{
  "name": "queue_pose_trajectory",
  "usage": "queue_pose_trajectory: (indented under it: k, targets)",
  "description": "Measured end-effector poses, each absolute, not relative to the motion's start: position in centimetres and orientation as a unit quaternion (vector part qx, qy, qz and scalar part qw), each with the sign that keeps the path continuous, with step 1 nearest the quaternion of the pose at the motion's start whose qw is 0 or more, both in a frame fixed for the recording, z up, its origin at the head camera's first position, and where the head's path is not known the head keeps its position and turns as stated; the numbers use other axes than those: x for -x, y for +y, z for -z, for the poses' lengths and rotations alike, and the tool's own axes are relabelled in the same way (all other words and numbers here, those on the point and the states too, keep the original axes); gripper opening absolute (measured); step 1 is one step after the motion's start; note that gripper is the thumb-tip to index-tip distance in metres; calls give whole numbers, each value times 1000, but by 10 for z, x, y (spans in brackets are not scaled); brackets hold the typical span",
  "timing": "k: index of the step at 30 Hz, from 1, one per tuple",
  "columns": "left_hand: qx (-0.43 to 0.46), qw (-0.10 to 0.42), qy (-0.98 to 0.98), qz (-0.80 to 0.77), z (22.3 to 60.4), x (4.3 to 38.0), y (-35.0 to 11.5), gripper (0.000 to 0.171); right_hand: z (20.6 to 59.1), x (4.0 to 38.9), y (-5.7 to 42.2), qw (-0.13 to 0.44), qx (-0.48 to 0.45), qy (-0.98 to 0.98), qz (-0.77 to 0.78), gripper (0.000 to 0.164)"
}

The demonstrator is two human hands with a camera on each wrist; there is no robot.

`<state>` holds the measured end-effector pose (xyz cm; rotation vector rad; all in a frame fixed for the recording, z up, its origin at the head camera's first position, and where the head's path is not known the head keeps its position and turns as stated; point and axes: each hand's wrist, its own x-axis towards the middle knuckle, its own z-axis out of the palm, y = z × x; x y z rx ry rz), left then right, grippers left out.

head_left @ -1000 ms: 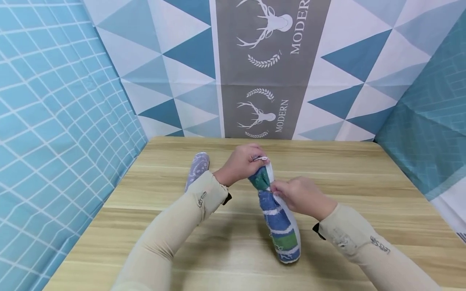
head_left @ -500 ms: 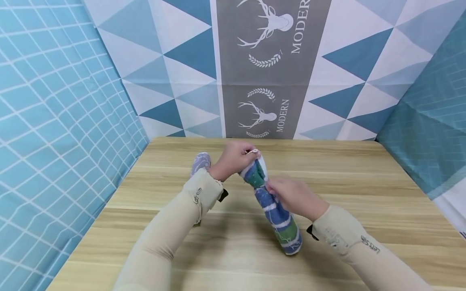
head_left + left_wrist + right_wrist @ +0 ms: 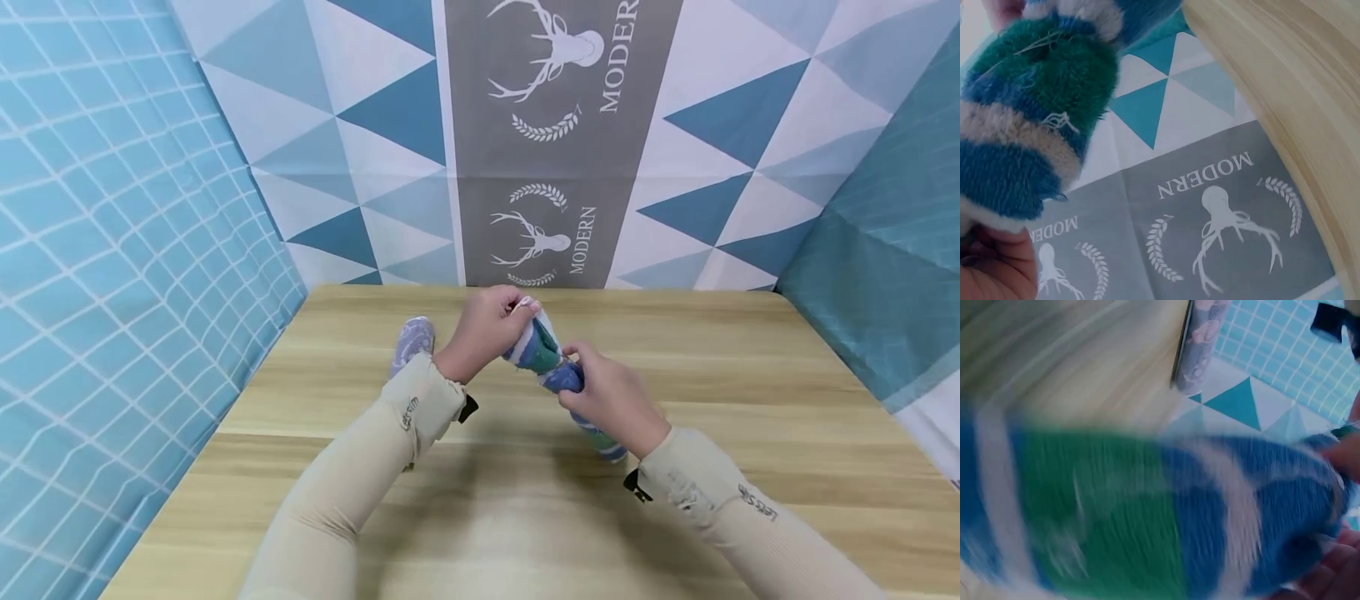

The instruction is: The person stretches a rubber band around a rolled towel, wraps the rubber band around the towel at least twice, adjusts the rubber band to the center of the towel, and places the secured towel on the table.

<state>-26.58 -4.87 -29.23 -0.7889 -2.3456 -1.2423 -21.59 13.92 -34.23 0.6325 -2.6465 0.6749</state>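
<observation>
A fuzzy striped sock [image 3: 542, 348] in blue, green and white, with loose threads on its surface, slants between my hands above the table. My left hand [image 3: 486, 332] pinches its white-edged upper end. Around its narrowed middle my right hand [image 3: 613, 398] is curled, hiding part of it, and the lower end shows beneath. In the left wrist view, the sock [image 3: 1041, 94] is bunched above the left fingers [image 3: 1004, 265]. The right wrist view shows the sock [image 3: 1104, 506] blurred, its narrow end at the right fingers [image 3: 1332, 565].
A purple patterned long object with a rounded end [image 3: 412, 340] lies on the wooden table [image 3: 720, 350], partly behind the left forearm. A patterned cloth [image 3: 675, 150] hangs at the table's back edge. Blue gridded cloth [image 3: 112, 250] is at left, teal cloth [image 3: 885, 217] at right.
The right hand has gone from pinching the sock's edge to curling around its middle. The sock's lower end has risen, and its upper end has shifted slightly left with the left hand.
</observation>
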Motion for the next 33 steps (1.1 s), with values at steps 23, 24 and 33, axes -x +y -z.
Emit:
queue_pose_trajectory:
  k: [23, 24, 33]
  targets:
    - [340, 275, -779, 449, 296, 270, -61, 30, 341, 215, 135, 30, -277, -800, -531, 51]
    - [321, 260, -784, 463, 295, 271, -61, 26, 340, 213, 134, 31, -288, -799, -527, 49]
    - [239, 157, -819, 498, 283, 262, -56, 19, 332, 217, 136, 313, -388, -820, -282, 19]
